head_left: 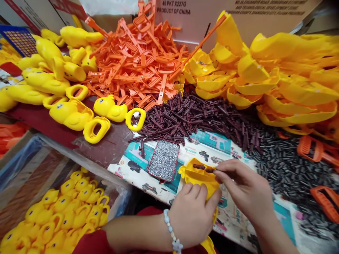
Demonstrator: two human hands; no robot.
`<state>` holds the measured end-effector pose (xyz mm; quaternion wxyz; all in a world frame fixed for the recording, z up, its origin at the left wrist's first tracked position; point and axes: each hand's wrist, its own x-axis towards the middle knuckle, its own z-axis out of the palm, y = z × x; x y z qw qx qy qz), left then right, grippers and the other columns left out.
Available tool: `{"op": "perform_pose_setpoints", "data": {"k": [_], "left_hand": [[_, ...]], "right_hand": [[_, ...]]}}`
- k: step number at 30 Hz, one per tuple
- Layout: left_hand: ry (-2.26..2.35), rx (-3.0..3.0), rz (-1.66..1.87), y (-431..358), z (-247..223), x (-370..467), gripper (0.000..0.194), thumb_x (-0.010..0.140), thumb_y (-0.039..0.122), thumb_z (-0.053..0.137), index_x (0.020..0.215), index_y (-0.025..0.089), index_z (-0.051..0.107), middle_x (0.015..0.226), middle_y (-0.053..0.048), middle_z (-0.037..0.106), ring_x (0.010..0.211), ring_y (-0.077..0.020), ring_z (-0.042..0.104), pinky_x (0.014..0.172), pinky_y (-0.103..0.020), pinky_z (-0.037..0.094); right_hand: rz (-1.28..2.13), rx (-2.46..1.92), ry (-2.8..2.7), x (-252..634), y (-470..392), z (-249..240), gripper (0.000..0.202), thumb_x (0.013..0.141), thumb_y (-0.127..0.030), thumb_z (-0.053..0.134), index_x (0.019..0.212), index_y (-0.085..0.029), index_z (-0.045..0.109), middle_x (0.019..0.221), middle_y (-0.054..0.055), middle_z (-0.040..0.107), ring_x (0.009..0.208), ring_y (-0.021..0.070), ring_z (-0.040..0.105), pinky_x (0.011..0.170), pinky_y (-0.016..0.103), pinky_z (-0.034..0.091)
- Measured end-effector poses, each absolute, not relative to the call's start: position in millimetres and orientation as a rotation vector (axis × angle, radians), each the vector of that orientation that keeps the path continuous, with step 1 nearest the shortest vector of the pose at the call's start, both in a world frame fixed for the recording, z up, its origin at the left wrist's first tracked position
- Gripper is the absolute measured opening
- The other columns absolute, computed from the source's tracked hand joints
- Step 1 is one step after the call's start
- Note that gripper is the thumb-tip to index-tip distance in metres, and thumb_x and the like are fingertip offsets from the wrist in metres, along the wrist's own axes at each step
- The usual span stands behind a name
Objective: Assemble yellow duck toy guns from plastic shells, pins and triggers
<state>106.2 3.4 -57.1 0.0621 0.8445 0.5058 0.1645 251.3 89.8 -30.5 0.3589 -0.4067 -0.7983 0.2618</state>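
The left hand (194, 213) is gripping a yellow duck-shaped shell half (189, 173), fingers closed over it; the right hand (245, 188) is pinching a dark brown plastic piece (210, 170) narrowly at the hollow. Sound handling, in my judgement, is keeping the shell steady, hollow upward, and aligning the piece before pressing lightly. The shell is lying beneath the left hand, touching it, near a screw-filled tray (164, 160) on the tabletop (106, 148).

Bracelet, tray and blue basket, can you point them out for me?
Bracelet (177, 245): head view, star-shaped bead.
Tray (165, 180): head view, near rim.
Blue basket (21, 41): head view, mesh wall.
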Motion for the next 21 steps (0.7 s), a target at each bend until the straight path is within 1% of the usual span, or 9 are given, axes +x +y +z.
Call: {"op": "perform_pose_setpoints", "data": {"k": [3, 8, 11, 13, 16, 19, 21], "left_hand": [[1.509, 2.567, 0.475, 4.1, -55.9, 105.4, 0.047, 0.091, 0.031, 0.038, 0.134, 0.011, 0.041, 0.107, -0.013, 0.057, 0.088, -0.0227, 0.052, 0.077, -0.036, 0.038], [1.55, 2.572, 0.554, 3.8, -56.6, 107.4, 0.048, 0.09, 0.032, 0.041, 0.132, 0.01, 0.042, 0.103, -0.011, 0.056, 0.086, -0.0213, 0.051, 0.077, -0.035, 0.037], [1.594, 2.583, 0.628, 4.1, -59.8, 109.2, 0.047, 0.089, 0.033, 0.045, 0.13, 0.01, 0.044, 0.094, -0.008, 0.056, 0.081, -0.0191, 0.051, 0.074, -0.033, 0.037], [1.612, 2.593, 0.7, 5.2, -64.0, 110.4, 0.043, 0.087, 0.034, 0.048, 0.124, 0.011, 0.048, 0.088, -0.005, 0.054, 0.076, -0.0175, 0.051, 0.072, -0.032, 0.037], [1.596, 2.637, 0.761, 6.4, -72.9, 113.9, 0.038, 0.085, 0.039, 0.05, 0.111, 0.011, 0.053, 0.085, -0.004, 0.054, 0.072, -0.0166, 0.051, 0.068, -0.031, 0.037], [1.567, 2.647, 0.774, 5.9, -77.8, 114.8, 0.04, 0.085, 0.04, 0.051, 0.114, 0.012, 0.052, 0.083, -0.003, 0.056, 0.071, -0.0161, 0.054, 0.067, -0.031, 0.038], [1.423, 2.642, 0.822, 8.1, -71.7, 105.4, 0.034, 0.087, 0.038, 0.05, 0.11, 0.014, 0.054, 0.087, -0.002, 0.06, 0.076, -0.016, 0.057, 0.07, -0.03, 0.042]], "right_hand": [[0.661, -1.035, -2.103, 251.2, 95.0, -38.8, 0.007, 0.09, -0.015, 0.055, 0.085, -0.019, 0.056, 0.08, 0.001, 0.056, 0.07, 0.009, 0.056, 0.061, 0.017, 0.048], [0.464, -0.97, -2.185, 251.9, 98.1, -34.0, 0.009, 0.091, -0.015, 0.05, 0.084, -0.018, 0.052, 0.076, 0.001, 0.054, 0.069, 0.0098, 0.055, 0.063, 0.019, 0.045], [0.349, -0.892, -2.253, 251.2, 97.3, -33.5, 0.011, 0.094, -0.016, 0.046, 0.084, -0.017, 0.05, 0.075, 0.001, 0.053, 0.069, 0.0097, 0.055, 0.066, 0.02, 0.044], [0.277, -0.839, -2.302, 250.1, 97.4, -35.5, 0.013, 0.096, -0.018, 0.044, 0.084, -0.017, 0.049, 0.076, 0.001, 0.053, 0.07, 0.0087, 0.055, 0.068, 0.018, 0.044], [0.251, -0.813, -2.367, 248.1, 99.4, -37.7, 0.019, 0.098, -0.024, 0.039, 0.083, -0.017, 0.048, 0.075, 0.0, 0.053, 0.068, 0.0072, 0.056, 0.065, 0.016, 0.044], [0.277, -0.829, -2.353, 247.6, 102.7, -36.5, 0.025, 0.099, -0.031, 0.037, 0.08, -0.018, 0.047, 0.071, -0.001, 0.054, 0.062, 0.007, 0.057, 0.059, 0.014, 0.045], [0.322, -0.801, -2.35, 248.9, 104.2, -34.8, 0.026, 0.099, -0.035, 0.039, 0.081, -0.018, 0.048, 0.071, -0.002, 0.055, 0.057, 0.0064, 0.056, 0.054, 0.013, 0.045]]}}
